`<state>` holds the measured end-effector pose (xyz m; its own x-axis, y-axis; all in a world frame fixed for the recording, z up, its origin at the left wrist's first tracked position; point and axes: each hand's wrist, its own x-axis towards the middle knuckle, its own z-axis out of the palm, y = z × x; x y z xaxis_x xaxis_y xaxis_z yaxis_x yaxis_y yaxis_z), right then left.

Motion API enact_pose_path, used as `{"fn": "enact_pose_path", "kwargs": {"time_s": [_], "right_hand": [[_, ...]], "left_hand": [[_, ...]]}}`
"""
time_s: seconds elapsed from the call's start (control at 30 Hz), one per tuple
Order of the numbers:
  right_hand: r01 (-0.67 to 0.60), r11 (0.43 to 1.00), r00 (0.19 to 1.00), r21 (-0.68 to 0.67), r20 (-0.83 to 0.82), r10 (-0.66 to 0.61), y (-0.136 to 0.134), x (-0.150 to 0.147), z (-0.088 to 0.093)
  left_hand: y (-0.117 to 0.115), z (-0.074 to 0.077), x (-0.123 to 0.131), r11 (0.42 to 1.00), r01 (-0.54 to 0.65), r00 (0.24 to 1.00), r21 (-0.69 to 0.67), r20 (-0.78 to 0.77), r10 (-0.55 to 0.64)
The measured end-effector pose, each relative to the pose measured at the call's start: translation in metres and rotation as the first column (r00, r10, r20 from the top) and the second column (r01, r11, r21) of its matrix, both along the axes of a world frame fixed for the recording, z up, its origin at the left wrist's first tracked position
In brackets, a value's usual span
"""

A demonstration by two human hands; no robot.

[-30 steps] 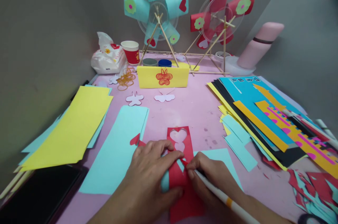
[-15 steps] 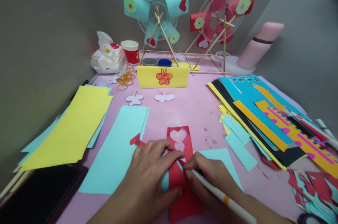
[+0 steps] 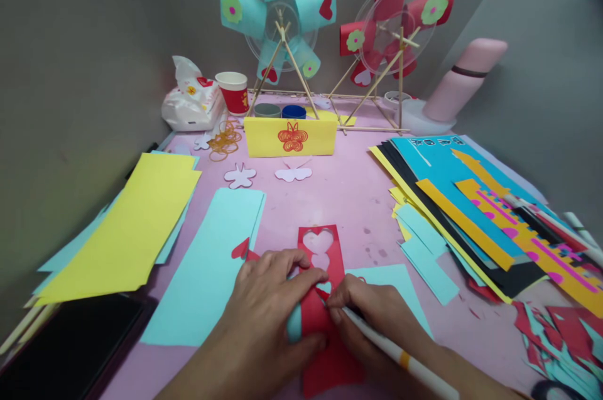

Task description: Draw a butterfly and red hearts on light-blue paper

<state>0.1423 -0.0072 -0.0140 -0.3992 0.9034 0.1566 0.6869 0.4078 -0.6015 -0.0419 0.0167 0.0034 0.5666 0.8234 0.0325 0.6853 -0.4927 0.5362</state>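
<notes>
My right hand (image 3: 372, 318) is closed around a white felt-tip marker (image 3: 400, 357) with an orange band. Its tip is at a small heart-shaped opening in a red paper strip (image 3: 336, 356), where light blue shows with red across its lower part. Two larger cut-outs sit higher on the strip, the top one a heart. My left hand (image 3: 268, 312) holds the strip down, thumb and forefinger on either side of that opening. Under the strip, a light blue paper edge (image 3: 294, 323) curves out beside the left fingers. Small red paper hearts (image 3: 240, 248) lie by the left knuckles.
Light blue sheets (image 3: 211, 262) lie left, near yellow paper (image 3: 122, 224) and a dark tablet or phone (image 3: 75, 343). Coloured card (image 3: 433, 167), markers (image 3: 556, 227) and paper scraps (image 3: 556, 343) fill the right. Two paper wheels (image 3: 282, 29) on stick frames stand behind a yellow butterfly card (image 3: 264, 136).
The marker tip has shifted slightly down in the small heart opening, where more light blue and a red area now show. My left hand and the strip have stayed put.
</notes>
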Motion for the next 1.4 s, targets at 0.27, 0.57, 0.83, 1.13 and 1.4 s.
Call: {"fn": "enact_pose_path", "kwargs": {"time_s": [0.27, 0.57, 0.83, 1.13, 1.4], "right_hand": [[-0.028, 1.000, 1.000, -0.007, -0.003, 0.027, 0.0003, 0.0031, -0.0013], [-0.009, 0.998, 1.000, -0.068, -0.018, 0.007, -0.0003, 0.0032, 0.0027], [0.014, 0.999, 0.998, -0.045, -0.062, -0.017, -0.0020, 0.0022, 0.0034], [-0.017, 0.994, 0.999, -0.110, -0.040, 0.013, -0.0036, 0.0062, 0.0048], [-0.032, 0.997, 0.991, -0.077, -0.131, 0.021, -0.0049, 0.0080, 0.0020]], "left_hand": [[0.0000, -0.0014, 0.0005, 1.000, -0.001, 1.000, 0.006, 0.004, 0.001], [-0.0020, -0.0025, -0.0014, 1.000, 0.002, 1.000, 0.017, 0.015, -0.002], [-0.0011, -0.0012, -0.0012, 1.000, 0.003, 1.000, 0.009, 0.003, -0.003], [-0.0013, -0.0020, -0.0013, 1.000, 0.008, 1.000, -0.003, 0.005, -0.008], [-0.0012, -0.0012, -0.0020, 1.000, 0.006, 1.000, 0.002, -0.007, -0.006]]}}
